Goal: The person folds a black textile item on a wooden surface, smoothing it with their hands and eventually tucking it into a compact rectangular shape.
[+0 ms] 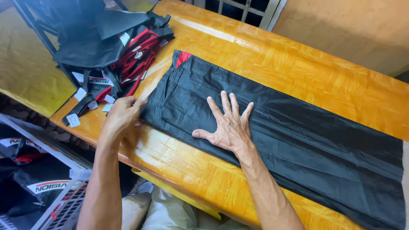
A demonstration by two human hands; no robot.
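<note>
Fingers of right hand [230, 123]: spread wide open and pressed flat on the black trousers [272, 132], holding nothing.
Fingers of left hand [121, 114]: curled in and pinching the near end edge of the black trousers.
Black trousers: lying flat and long on the table [298, 64], from close to its left end out to its right end. They are thin, shiny and a bit wrinkled.
Red patch [183, 57]: a small red bit at the far corner of the trousers' end, on the side away from the person.
Table: orange-brown wood, shiny, with a pattern of little blocks.
Pile of clothes [115, 47]: black and red pieces heaped at the far left corner of the table, partly hanging over the edge. Small white tags [73, 120] stick out of it, near the left hand.
White basket [64, 200]: down on the floor past the table's left end, with more black cloth inside.
Person's lap [170, 211]: light cloth seen under the near edge of the table.
</note>
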